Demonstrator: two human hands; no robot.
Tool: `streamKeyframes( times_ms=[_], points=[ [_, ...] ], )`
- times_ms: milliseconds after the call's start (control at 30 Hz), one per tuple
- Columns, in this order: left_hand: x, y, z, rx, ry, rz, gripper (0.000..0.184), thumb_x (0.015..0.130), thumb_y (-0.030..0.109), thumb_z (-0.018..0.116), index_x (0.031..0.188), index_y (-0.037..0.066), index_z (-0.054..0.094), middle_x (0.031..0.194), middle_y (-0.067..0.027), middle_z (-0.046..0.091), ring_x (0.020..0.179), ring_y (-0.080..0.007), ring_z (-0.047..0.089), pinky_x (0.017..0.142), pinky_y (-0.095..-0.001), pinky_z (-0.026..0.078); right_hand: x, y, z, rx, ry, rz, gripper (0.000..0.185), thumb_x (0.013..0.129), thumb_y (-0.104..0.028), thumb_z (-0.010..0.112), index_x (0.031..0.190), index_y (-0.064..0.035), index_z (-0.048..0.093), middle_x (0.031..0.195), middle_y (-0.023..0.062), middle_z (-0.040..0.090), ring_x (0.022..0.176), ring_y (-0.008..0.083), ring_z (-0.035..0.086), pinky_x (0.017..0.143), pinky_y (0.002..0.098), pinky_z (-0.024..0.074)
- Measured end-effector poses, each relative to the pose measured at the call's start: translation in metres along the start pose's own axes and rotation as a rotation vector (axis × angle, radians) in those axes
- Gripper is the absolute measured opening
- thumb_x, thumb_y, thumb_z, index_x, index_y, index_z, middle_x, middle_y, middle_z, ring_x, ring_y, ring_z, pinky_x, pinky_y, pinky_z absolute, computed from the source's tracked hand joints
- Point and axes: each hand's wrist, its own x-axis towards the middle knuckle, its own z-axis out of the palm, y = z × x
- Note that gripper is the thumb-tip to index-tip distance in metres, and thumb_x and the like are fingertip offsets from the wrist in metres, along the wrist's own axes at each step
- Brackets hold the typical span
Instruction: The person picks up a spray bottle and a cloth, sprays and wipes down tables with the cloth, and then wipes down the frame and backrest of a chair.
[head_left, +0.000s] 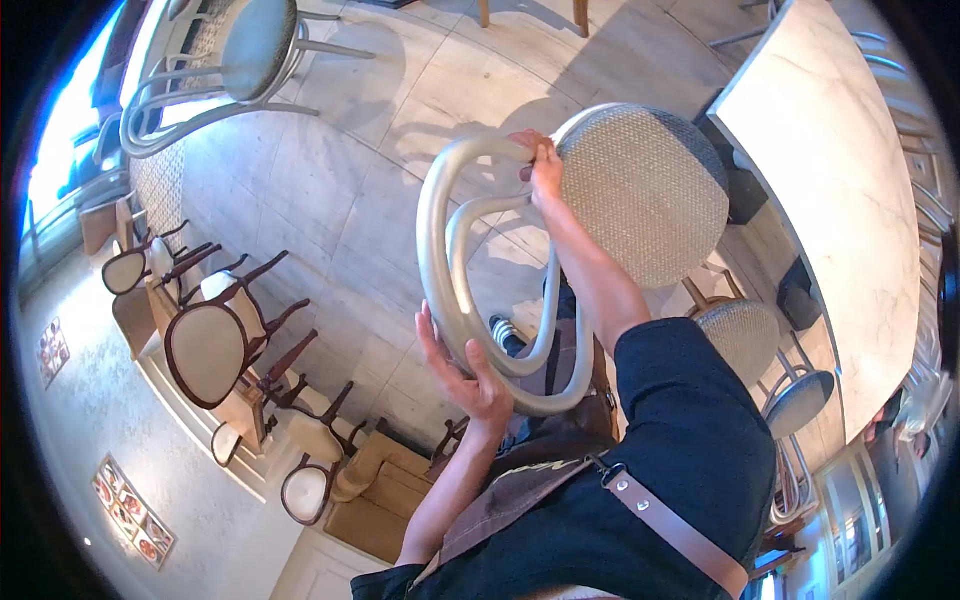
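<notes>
In the head view, a chair with a silvery bent-tube back (pixel 436 215) and a round woven seat (pixel 645 190) stands in front of me, its looped back nearest my body. My right hand (pixel 543 170) is closed around the back's tube close to the seat. Something reddish-brown shows at its fingertips; I cannot make out what. Against the outer curve of the backrest is my left hand (pixel 470 380), fingers stretched out and thumb apart, not wrapped round the tube. I wear a brown apron (pixel 520 500) over a dark shirt.
A marble-topped table (pixel 835 190) runs along the right, with another woven-seat chair (pixel 740 335) beside it. A similar chair (pixel 260 50) stands at upper left. Dark-framed cream chairs (pixel 207 352) are stacked by the left wall, near a tan armchair (pixel 385 490).
</notes>
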Motion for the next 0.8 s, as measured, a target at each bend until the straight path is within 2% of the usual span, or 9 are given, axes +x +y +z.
streamKeyframes(
  times_ms=[200, 267, 367, 433, 467, 500, 533, 733, 800],
  points=[
    [0.001, -0.002, -0.001, 0.064, -0.027, 0.036, 0.064, 0.107, 0.027, 0.045, 0.156, -0.006, 0.022, 0.161, -0.0235, 0.026, 0.150, -0.0329, 0.026, 0.123, -0.0437, 0.019, -0.190, -0.114, 0.001, 0.036, -0.437, -0.345, 0.027, 0.105, -0.015, 0.050, 0.125, -0.0015, 0.063, 0.111, 0.0098, 0.069, 0.095, 0.0205, 0.068, 0.086, 0.0334, 0.0553],
    [0.001, -0.003, -0.001, 0.074, -0.042, 0.021, 0.064, 0.108, 0.033, 0.042, 0.156, -0.005, 0.022, 0.162, -0.0220, 0.025, 0.149, -0.0328, 0.027, 0.122, -0.0432, 0.021, -0.262, -0.152, 0.000, -0.210, -0.478, -0.790, 0.026, 0.104, -0.015, 0.053, 0.122, 0.0009, 0.063, 0.118, 0.0135, 0.067, 0.109, 0.0259, 0.064, 0.096, 0.0389, 0.0501],
    [0.002, -0.001, -0.004, -0.235, -0.098, 0.033, 0.058, 0.110, 0.027, 0.037, 0.157, -0.002, 0.019, 0.162, -0.0196, 0.023, 0.149, -0.0311, 0.027, 0.121, -0.0443, 0.025, -0.315, -0.167, -0.051, -0.234, -0.641, -0.580, 0.025, 0.100, -0.013, 0.055, 0.119, 0.0017, 0.064, 0.121, 0.0182, 0.065, 0.115, 0.0335, 0.062, 0.098, 0.0409, 0.0481],
    [0.001, 0.004, -0.004, -0.388, -0.151, -0.019, 0.058, 0.110, 0.027, 0.037, 0.157, -0.002, 0.018, 0.161, -0.0199, 0.024, 0.148, -0.0310, 0.030, 0.120, -0.0442, 0.026, -0.355, -0.156, -0.091, -0.414, -0.651, -0.671, 0.024, 0.100, -0.011, 0.055, 0.118, 0.0005, 0.065, 0.122, 0.0171, 0.064, 0.118, 0.0333, 0.060, 0.099, 0.0421, 0.0470],
    [0.000, 0.004, -0.006, -0.514, -0.184, -0.087, 0.058, 0.110, 0.026, 0.036, 0.158, -0.001, 0.017, 0.161, -0.0203, 0.025, 0.146, -0.0308, 0.033, 0.119, -0.0442, 0.028, -0.376, -0.149, -0.110, -0.511, -0.608, -0.671, 0.024, 0.100, -0.013, 0.055, 0.118, 0.0000, 0.064, 0.121, 0.0171, 0.064, 0.117, 0.0344, 0.060, 0.100, 0.0430, 0.0462],
    [0.009, -0.024, -0.012, -0.159, -0.189, 0.153, 0.062, 0.108, 0.019, 0.044, 0.159, 0.003, 0.014, 0.157, -0.0208, 0.030, 0.139, -0.0300, 0.043, 0.115, -0.0425, 0.036, -0.396, -0.139, -0.128, -0.605, -0.561, -0.667, 0.024, 0.100, -0.015, 0.054, 0.118, -0.0005, 0.064, 0.119, 0.0171, 0.064, 0.116, 0.0356, 0.059, 0.101, 0.0440, 0.0454],
    [0.013, -0.026, -0.016, -0.169, -0.212, 0.162, 0.062, 0.108, 0.019, 0.044, 0.159, 0.003, 0.014, 0.157, -0.0208, 0.030, 0.139, -0.0300, 0.043, 0.115, -0.0425, 0.036, -0.410, -0.125, -0.149, -0.607, -0.535, -0.673, 0.024, 0.100, -0.015, 0.054, 0.118, -0.0005, 0.064, 0.119, 0.0171, 0.064, 0.116, 0.0356, 0.059, 0.101, 0.0440, 0.0454],
    [0.032, -0.002, -0.016, -0.778, -0.489, -0.507, 0.066, 0.097, 0.006, 0.059, 0.153, 0.005, 0.025, 0.137, -0.0185, 0.052, 0.104, -0.0248, 0.064, 0.091, -0.0404, 0.055, -0.437, -0.071, -0.152, -0.818, 0.003, -0.790, 0.027, 0.098, -0.022, 0.052, 0.114, -0.0015, 0.062, 0.111, 0.0182, 0.063, 0.107, 0.0365, 0.058, 0.100, 0.0466, 0.0408],
    [0.042, -0.025, -0.011, -0.817, -0.528, -0.572, 0.062, 0.094, 0.006, 0.061, 0.147, 0.005, 0.030, 0.127, -0.0162, 0.055, 0.092, -0.0226, 0.062, 0.083, -0.0392, 0.055, -0.438, -0.068, -0.119, -0.789, 0.100, -0.727, 0.031, 0.095, -0.033, 0.062, 0.105, -0.0037, 0.061, 0.099, 0.0172, 0.061, 0.098, 0.0361, 0.058, 0.085, 0.0482, 0.0431]
  ],
)
